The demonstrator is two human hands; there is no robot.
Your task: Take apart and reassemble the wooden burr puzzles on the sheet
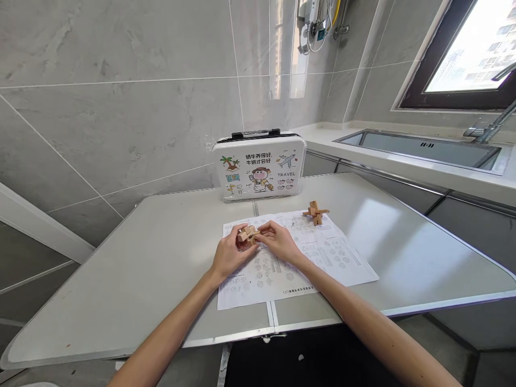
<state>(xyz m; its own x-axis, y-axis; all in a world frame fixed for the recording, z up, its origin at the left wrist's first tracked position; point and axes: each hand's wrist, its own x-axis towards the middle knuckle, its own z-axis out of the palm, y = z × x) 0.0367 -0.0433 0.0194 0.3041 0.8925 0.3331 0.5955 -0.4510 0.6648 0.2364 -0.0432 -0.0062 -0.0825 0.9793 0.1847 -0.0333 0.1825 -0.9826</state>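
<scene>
My left hand [229, 252] is closed around a small wooden interlocking puzzle [246, 234] made of light brown blocks. From the other side, my right hand [278, 240] pinches a thin piece at the puzzle's right edge with thumb and fingertips. Part of the puzzle is hidden behind my fingers. Both hands are over a printed instruction sheet [282, 287] covered in small diagrams. A second wooden puzzle [316, 213], shaped like a star of crossed sticks, rests on the sheet's upper right part, apart from my hands.
A white cartoon-printed case [262, 169] in clear plastic stands at the back of the grey folding table [161, 269]. Behind it is a tiled wall. To the right are a counter with a sink [423, 148], a faucet [489, 126] and a window.
</scene>
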